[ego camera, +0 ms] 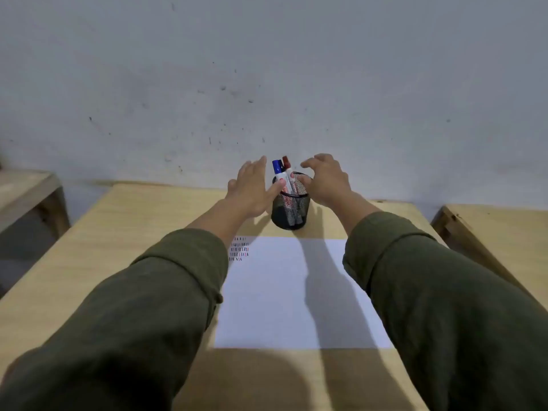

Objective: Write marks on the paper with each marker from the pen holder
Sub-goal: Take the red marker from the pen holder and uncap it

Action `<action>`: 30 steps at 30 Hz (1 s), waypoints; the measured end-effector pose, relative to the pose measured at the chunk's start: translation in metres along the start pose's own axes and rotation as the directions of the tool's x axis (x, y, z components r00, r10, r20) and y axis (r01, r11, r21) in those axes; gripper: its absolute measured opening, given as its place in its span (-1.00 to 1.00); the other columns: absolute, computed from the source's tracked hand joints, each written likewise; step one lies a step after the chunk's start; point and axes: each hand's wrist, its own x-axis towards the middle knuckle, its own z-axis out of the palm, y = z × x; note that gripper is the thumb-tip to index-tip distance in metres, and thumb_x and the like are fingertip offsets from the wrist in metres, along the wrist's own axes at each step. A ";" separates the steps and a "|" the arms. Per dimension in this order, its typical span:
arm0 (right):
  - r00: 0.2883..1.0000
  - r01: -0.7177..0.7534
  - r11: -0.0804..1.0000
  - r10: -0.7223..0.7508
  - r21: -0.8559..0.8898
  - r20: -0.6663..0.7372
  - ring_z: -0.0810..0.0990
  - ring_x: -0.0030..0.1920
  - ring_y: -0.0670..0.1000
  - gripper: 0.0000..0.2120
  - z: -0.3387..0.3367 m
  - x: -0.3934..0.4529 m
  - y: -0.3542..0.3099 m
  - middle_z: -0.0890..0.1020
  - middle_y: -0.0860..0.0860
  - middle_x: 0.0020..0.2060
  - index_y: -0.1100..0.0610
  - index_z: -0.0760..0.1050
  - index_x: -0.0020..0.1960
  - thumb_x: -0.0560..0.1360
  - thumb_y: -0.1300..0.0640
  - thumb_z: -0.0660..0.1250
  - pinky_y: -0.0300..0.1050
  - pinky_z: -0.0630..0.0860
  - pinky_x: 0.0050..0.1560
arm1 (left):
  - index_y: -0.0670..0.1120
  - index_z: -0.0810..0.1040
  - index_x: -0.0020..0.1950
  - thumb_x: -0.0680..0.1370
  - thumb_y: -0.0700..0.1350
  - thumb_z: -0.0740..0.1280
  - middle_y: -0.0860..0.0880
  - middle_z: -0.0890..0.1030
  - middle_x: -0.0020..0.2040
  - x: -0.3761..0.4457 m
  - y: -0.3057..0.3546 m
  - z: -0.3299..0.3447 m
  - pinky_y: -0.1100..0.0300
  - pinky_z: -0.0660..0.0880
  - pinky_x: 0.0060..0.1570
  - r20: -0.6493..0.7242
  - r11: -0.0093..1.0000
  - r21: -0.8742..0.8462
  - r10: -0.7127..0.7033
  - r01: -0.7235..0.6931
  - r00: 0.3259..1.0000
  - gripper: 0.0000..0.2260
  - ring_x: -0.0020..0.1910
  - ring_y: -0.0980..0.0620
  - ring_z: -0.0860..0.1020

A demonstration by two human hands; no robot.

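Note:
A black mesh pen holder (290,213) stands on the wooden table (118,232) just beyond the white paper (284,292). Two markers stick up from it, one with a blue cap (277,166) and one with a red cap (286,163). My left hand (252,188) is at the holder's left, fingers spread, thumb tip touching the blue marker's barrel near the rim. My right hand (326,179) hovers at the holder's right, fingers curved and apart, thumb by the rim. Neither hand grips anything. Rows of short red, blue and black marks (239,248) fill the paper's far left corner.
A grey wall (267,84) rises right behind the table. Another wooden table (498,229) stands to the right across a narrow gap, and a third wooden surface (23,188) sits at the far left. My green sleeves cover the table's near sides.

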 end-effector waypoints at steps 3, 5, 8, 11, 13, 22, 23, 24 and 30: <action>1.000 -0.001 1.000 0.001 -0.022 0.008 0.28 0.42 0.10 -0.62 0.006 0.014 0.003 0.30 0.08 0.43 0.04 0.41 0.34 0.55 0.00 0.24 0.08 0.23 0.36 | -0.07 -0.05 0.54 0.57 0.20 0.08 -0.08 0.04 0.58 0.010 -0.001 0.005 -0.16 0.04 0.44 -0.002 1.000 -0.006 -0.022 0.022 1.000 -0.35 0.56 -0.05 -0.07; 1.000 -0.012 1.000 0.012 0.005 0.013 0.33 0.39 0.11 -0.64 0.012 0.022 0.004 0.35 0.09 0.39 0.04 0.44 0.32 0.54 0.00 0.26 0.08 0.27 0.34 | -0.07 -0.01 0.54 0.57 0.20 0.08 -0.07 0.07 0.57 0.015 -0.004 0.009 -0.17 0.04 0.44 0.012 1.000 -0.018 -0.015 0.016 1.000 -0.37 0.56 -0.05 -0.05; 0.999 -0.035 0.998 0.034 0.044 0.022 0.38 0.35 0.13 -0.67 0.019 0.029 0.004 0.40 0.11 0.34 0.04 0.49 0.26 0.53 0.01 0.28 0.12 0.34 0.32 | -0.04 0.08 0.52 0.56 0.21 0.09 -0.08 0.16 0.55 0.022 -0.011 0.017 -0.22 0.11 0.43 0.024 0.999 -0.027 0.022 -0.021 0.999 -0.40 0.55 -0.08 0.02; 0.999 -0.045 0.992 0.041 0.121 0.034 0.45 0.28 0.16 -0.73 0.027 0.033 0.004 0.46 0.14 0.28 0.03 0.55 0.19 0.51 0.04 0.30 0.15 0.42 0.25 | -0.02 0.14 0.51 0.57 0.19 0.07 -0.07 0.17 0.55 0.026 -0.016 0.024 -0.22 0.10 0.44 0.056 0.998 -0.022 0.057 -0.055 0.997 -0.45 0.55 -0.09 0.01; 0.998 -0.063 0.977 0.057 0.202 0.037 0.50 0.22 0.17 -0.77 0.029 0.033 0.002 0.52 0.15 0.23 0.00 0.58 0.13 0.49 0.04 0.31 0.17 0.48 0.19 | -0.02 0.12 0.52 0.58 0.18 0.04 -0.06 0.12 0.56 0.026 -0.016 0.025 -0.20 0.05 0.47 0.073 0.998 -0.002 0.060 -0.060 0.995 -0.45 0.56 -0.08 -0.03; 0.996 -0.078 0.911 0.057 0.404 0.065 0.48 -0.03 0.01 -0.77 0.034 0.032 0.006 0.57 0.07 0.00 0.09 0.58 0.16 0.52 0.15 0.30 -0.17 0.42 -0.05 | 0.03 0.21 0.47 0.58 0.19 0.04 0.00 0.22 0.52 0.026 -0.017 0.026 -0.25 0.09 0.43 0.073 0.994 -0.061 0.090 -0.085 0.993 -0.51 0.55 -0.09 0.01; 0.996 -0.080 0.904 0.058 0.420 0.064 0.48 -0.04 0.01 -0.77 0.034 0.031 0.005 0.55 0.06 -0.02 0.10 0.58 0.15 0.52 0.16 0.30 -0.15 0.44 -0.06 | 0.03 0.21 0.47 0.58 0.18 0.05 0.00 0.22 0.53 0.026 -0.017 0.026 -0.24 0.08 0.43 0.069 0.994 -0.066 0.092 -0.087 0.993 -0.51 0.56 -0.09 -0.01; 0.996 -0.082 0.898 0.061 0.433 0.062 0.50 -0.04 0.03 -0.79 0.035 0.031 0.005 0.55 0.06 -0.02 0.11 0.58 0.13 0.51 0.17 0.30 -0.12 0.46 -0.05 | 0.02 0.21 0.47 0.58 0.18 0.04 0.01 0.23 0.53 0.026 -0.016 0.027 -0.24 0.08 0.43 0.066 0.994 -0.066 0.096 -0.092 0.993 -0.51 0.56 -0.09 -0.01; 0.991 -0.135 0.861 0.115 0.491 0.071 0.56 -0.03 0.10 -0.92 0.036 0.033 0.003 0.57 0.14 0.07 0.10 0.51 -0.02 0.49 0.18 0.33 -0.04 0.56 -0.09 | 0.02 0.23 0.46 0.58 0.18 0.05 0.02 0.25 0.51 0.027 -0.017 0.027 -0.23 0.10 0.42 0.074 0.995 -0.049 0.087 -0.083 0.993 -0.51 0.56 -0.08 0.00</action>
